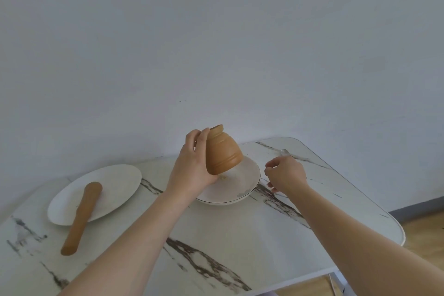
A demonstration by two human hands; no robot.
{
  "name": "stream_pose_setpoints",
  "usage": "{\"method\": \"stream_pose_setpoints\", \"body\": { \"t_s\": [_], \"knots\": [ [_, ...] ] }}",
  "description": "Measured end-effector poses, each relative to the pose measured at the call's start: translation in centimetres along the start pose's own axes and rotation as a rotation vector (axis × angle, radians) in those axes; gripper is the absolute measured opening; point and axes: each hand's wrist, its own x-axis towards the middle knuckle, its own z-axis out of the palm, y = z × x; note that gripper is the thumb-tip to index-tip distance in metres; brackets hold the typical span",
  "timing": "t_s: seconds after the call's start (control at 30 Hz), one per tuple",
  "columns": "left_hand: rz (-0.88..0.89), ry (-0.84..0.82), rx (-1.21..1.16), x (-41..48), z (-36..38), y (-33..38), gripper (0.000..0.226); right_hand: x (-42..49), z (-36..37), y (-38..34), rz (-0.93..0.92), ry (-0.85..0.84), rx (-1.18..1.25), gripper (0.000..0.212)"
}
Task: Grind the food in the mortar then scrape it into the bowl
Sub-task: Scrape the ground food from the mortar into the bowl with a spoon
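The left hand [192, 166] holds the brown wooden mortar [222, 151] in the air. It is tipped so far that its foot points up and its mouth faces down over the shallow white bowl with a thin dark rim [252, 184]. The grip is closed round the wall of the mortar, thumb near the foot, which lets the wrist turn it over so the contents fall. A small yellowish bit of food [223, 177] lies in the bowl just under the mouth; whether more sticks inside the mortar is hidden.

The right hand [286, 173] is just beside the bowl, low over the white marble-patterned surface [216, 235], with fingers curled near a metal spoon [284, 151]. One cannot tell if its grip holds the handle or nothing. The spoon probably serves for scraping.

The long wooden pestle [81, 218] rests with its head on a flat white plate [120, 175], well apart at the left — likely to keep the surface clean. Grinding seems finished; emptying is the step in hand.
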Motion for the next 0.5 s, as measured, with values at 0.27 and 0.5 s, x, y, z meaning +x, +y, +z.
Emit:
{"method": "stream_pose_setpoints", "body": {
  "t_s": [0.27, 0.5],
  "knots": [
    [-0.637, 0.078, -0.723, 1.2, -0.3, -0.9, 0.101, 0.4, -0.2, 0.1, 0.009, -0.022, 0.013, 0.025],
    [-1.02, -0.028, -1.627, 0.6, -2.4, -2.0, 0.02, 0.8, -0.7, 0.1, -0.039, 0.107, -0.082, 0.027]
  ]
}}
